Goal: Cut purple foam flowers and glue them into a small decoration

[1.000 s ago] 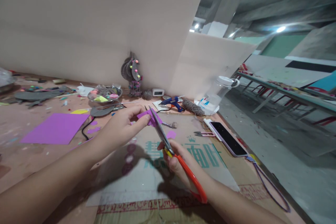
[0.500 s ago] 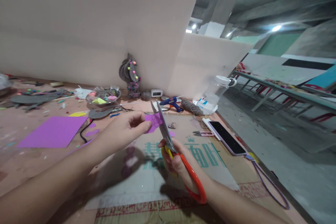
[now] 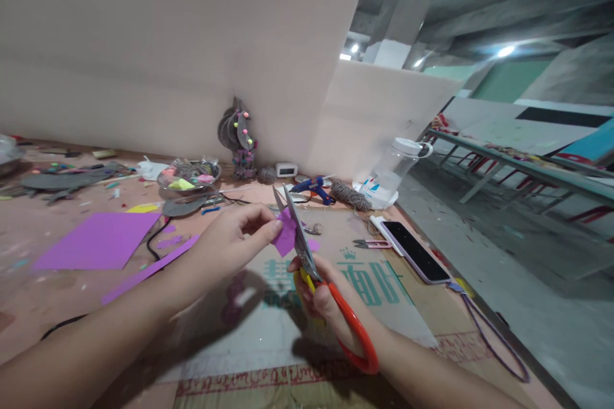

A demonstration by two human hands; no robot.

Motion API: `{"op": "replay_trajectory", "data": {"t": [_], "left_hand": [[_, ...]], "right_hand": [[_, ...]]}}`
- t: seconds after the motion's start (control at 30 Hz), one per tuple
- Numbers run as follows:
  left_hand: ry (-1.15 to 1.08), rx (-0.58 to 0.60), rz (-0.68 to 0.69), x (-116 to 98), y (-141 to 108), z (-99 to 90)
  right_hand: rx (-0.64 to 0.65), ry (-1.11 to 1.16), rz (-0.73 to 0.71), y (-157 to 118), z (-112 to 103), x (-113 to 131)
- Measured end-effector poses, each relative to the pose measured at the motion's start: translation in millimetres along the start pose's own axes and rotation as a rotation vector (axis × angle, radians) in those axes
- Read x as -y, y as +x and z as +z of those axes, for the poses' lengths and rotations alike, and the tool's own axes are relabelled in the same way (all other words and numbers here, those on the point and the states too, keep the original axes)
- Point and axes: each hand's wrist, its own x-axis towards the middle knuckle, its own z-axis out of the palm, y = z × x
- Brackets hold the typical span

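Between the thumb and fingers of my left hand (image 3: 244, 233) is a small piece of purple paper (image 3: 286, 239). My right hand (image 3: 330, 297) grips a pair of scissors (image 3: 303, 244) with red and yellow handles. The blades point up and away and stand a little apart, with the purple piece at their left side, partly between them. Beneath both hands lies a pale printed sheet (image 3: 215, 332) with green characters, and purple shapes show on it.
A purple sheet (image 3: 96, 241) and a purple strip (image 3: 148, 271) lie left. Behind are a bowl of scraps (image 3: 189, 176), a grey decorated figure (image 3: 238, 137), a blue glue gun (image 3: 314, 188) and a water bottle (image 3: 388, 172). Right are pink snips (image 3: 373, 244) and a phone (image 3: 416, 252).
My left hand has shifted slightly right and turned the purple piece, which now tilts downward at the blades. More of the purple strip shows beside my left arm. My right hand has barely moved.
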Motion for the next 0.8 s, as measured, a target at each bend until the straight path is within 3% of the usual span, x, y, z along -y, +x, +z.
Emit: {"op": "replay_trajectory", "data": {"t": [0.2,0.5,0.8], "left_hand": [[-0.044,0.042,-0.074,2.9,-2.3,5.8],[-0.082,0.030,-0.049,-1.6,2.4,0.4],[-0.032,0.054,-0.108,-0.6,-1.1,1.5]], "right_hand": [[-0.021,-0.072,-0.009,1.3,-1.3,0.8],[0.057,-0.031,0.002,0.5,-2.0,5.3],[-0.030,-0.067,0.011,-0.5,0.6,0.0]]}}
